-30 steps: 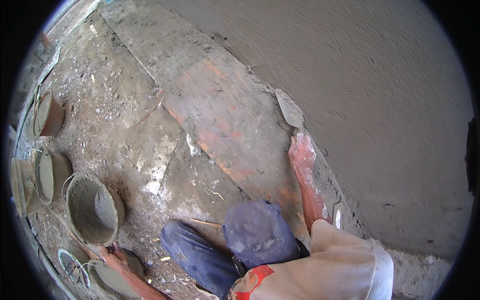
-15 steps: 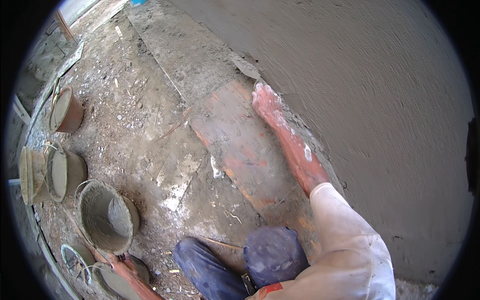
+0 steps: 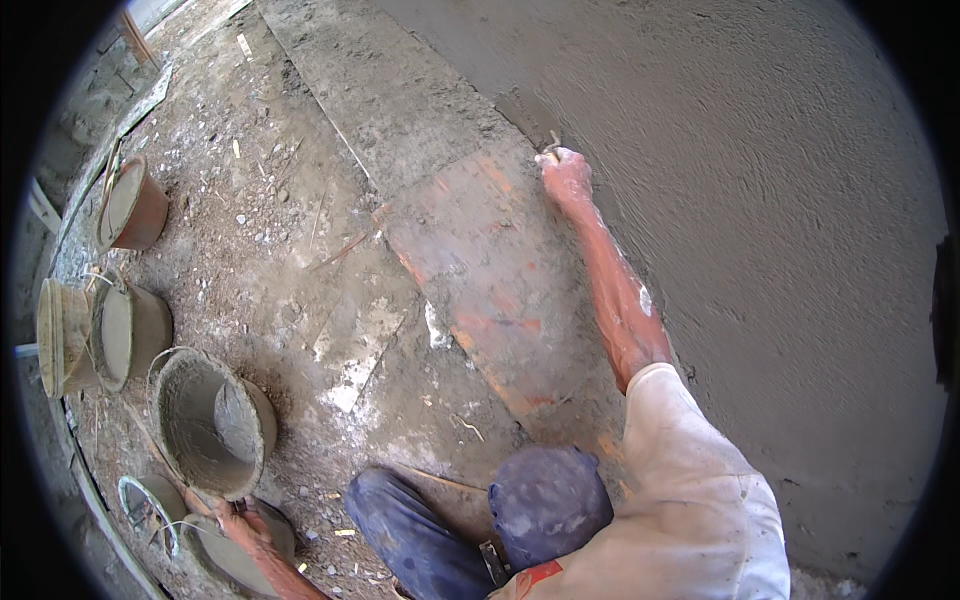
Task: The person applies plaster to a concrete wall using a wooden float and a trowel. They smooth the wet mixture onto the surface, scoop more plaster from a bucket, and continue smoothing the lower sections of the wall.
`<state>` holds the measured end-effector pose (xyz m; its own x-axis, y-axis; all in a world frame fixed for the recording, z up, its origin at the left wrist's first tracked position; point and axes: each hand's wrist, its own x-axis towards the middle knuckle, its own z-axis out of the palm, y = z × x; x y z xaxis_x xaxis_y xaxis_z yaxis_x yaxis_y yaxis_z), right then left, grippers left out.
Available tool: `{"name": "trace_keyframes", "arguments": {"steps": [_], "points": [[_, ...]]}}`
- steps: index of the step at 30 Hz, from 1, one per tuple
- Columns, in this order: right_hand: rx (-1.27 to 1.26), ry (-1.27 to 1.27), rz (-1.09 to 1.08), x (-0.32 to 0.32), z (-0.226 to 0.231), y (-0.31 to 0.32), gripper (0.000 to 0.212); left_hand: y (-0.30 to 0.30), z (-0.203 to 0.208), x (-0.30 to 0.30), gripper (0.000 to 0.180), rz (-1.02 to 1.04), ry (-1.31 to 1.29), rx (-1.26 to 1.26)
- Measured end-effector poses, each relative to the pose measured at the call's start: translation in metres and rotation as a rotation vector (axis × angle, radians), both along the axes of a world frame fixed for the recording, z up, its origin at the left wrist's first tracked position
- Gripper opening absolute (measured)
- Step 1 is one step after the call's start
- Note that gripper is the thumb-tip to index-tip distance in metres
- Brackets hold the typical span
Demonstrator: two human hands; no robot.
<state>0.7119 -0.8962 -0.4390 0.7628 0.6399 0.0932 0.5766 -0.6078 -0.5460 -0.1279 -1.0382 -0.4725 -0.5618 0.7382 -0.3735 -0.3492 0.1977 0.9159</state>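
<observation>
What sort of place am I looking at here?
Most likely a building site: there's a wall coated in grey, plaster-like material, several buckets holding similar grey mix, and smeared boards laid on rubble-strewn ground beside the wall.

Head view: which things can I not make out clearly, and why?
In the head view:
Tool in the right hand: handle hidden by the hand; blade not distinguishable near the wall.
Left hand: exact grip too small to tell beside the bucket.
Lower bucket: partly covered by the left forearm.
Wall's right end: cut off by the fisheye edge.
</observation>
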Motion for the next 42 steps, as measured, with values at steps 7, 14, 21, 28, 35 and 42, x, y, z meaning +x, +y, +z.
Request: {"name": "trace_keyframes", "arguments": {"steps": [7, 14, 21, 28, 35, 42], "points": [[0.234, -0.088, 0.069, -0.023, 0.012, -0.143, 0.034, 0.003, -0.013, -0.001, 0.039, -0.073, 0.033, 0.001], [-0.090, 0.129, -0.062, -0.105, 0.013, -0.415, 0.034, 0.016, -0.032, -0.013, 0.050, -0.160, -0.022, 0.046], [-0.346, 0.153, -0.313, -0.157, 0.035, -0.565, 0.039, 0.027, -0.011, 0.025, 0.045, -0.090, -0.149, 0.203], [-0.397, 0.021, -0.285, -0.129, 0.051, -0.587, 0.042, 0.005, 0.018, 0.053, 0.044, -0.185, -0.071, 0.203], [-0.515, 0.050, -0.215, -0.043, 0.042, -0.605, 0.052, -0.024, 0.062, 0.156, 0.042, -0.445, -0.209, 0.096], [-0.360, 0.110, -0.217, -0.052, 0.094, -0.668, 0.052, -0.022, 0.072, 0.183, 0.046, -0.648, -0.089, 0.049]]}}
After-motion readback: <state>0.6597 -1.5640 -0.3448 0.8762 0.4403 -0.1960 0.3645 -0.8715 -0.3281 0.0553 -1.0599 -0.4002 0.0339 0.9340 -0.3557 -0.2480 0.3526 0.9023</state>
